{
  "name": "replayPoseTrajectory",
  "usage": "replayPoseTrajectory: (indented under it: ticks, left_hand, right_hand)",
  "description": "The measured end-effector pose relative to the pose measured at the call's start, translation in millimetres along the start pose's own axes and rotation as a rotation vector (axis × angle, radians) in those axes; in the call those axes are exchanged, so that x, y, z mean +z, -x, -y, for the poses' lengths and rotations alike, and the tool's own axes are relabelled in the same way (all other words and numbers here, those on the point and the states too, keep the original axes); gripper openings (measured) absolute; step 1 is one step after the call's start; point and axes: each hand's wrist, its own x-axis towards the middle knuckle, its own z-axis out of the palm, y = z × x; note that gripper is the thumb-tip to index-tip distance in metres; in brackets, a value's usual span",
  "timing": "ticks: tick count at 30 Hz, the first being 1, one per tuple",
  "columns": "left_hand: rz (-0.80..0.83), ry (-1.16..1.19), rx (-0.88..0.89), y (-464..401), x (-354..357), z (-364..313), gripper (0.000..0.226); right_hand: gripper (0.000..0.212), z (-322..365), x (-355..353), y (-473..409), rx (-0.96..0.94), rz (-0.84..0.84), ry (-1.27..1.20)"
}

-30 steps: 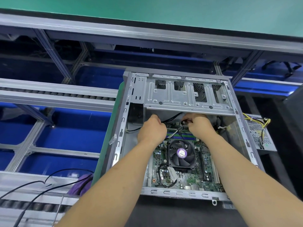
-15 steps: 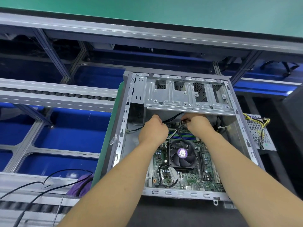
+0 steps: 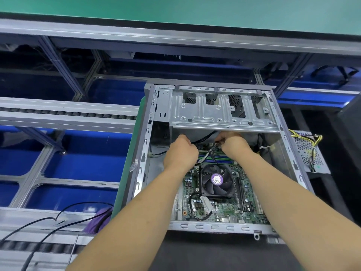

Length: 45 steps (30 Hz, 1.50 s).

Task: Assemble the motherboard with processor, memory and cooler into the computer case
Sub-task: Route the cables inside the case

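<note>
Two bare forearms reach in from the bottom edge, over the near rim of the open grey metal computer case (image 3: 148, 157), which lies on its side on the dark bench. Inside it, flat on the case floor, sits the green motherboard (image 3: 230, 210); the black square cooler fan with a purple round sticker (image 3: 216, 179) is mounted mid-board, and a looped black fan wire with a white tag (image 3: 203, 204) lies just left of and below it. Beyond the fan run the blue and green memory slots (image 3: 218, 159). Over them, left hand (image 3: 181, 153) curled knuckles-up on a thin black cable (image 3: 203, 138); fingertips hidden. Right hand (image 3: 232, 144) pinches a small black cable connector (image 3: 216, 143) just under the silver perforated drive bay plate (image 3: 220, 112). Right of the case, a grey power supply with yellow and black wires (image 3: 308, 151). Left, loose black cables (image 3: 58, 222) cross the grey roller conveyor frame (image 3: 64, 114) over blue panels.
</note>
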Motion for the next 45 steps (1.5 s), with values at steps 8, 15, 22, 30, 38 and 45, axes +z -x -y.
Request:
replayPoseTrajectory:
  ticks: [8,15,22,30,38,45]
  left_hand:
    - [0.270,-0.201,0.252,10.9,-36.4,-10.2,0.032]
    - [0.435,-0.219,0.481,45.1,-78.7,-74.4,0.032]
    - [0.297,0.408,0.770,71.8,-82.0,-114.5,0.049]
    - [-0.045,0.442,0.588,49.8,-56.6,-110.9,0.040]
    - [0.175,0.426,0.312,34.2,-29.6,-79.4,0.028]
    - [0.252,0.165,0.389,42.4,-9.4,-74.0,0.039]
  right_hand:
    - [0.043,-3.9,-13.5,27.9,-0.114,0.109,0.258]
    - [0.036,6.6,-25.8,63.2,-0.368,0.099,0.240]
    - [0.021,-5.7,-22.0,88.2,-0.409,-0.138,-0.038]
    - [0.029,-28.9,-31.3,100.8,-0.537,-0.236,-0.345]
    - [0.062,-19.5,-35.9,115.6,-0.427,-0.252,-0.893]
    - [0.073,-17.9,-47.8,117.1,-0.323,-0.061,-1.450]
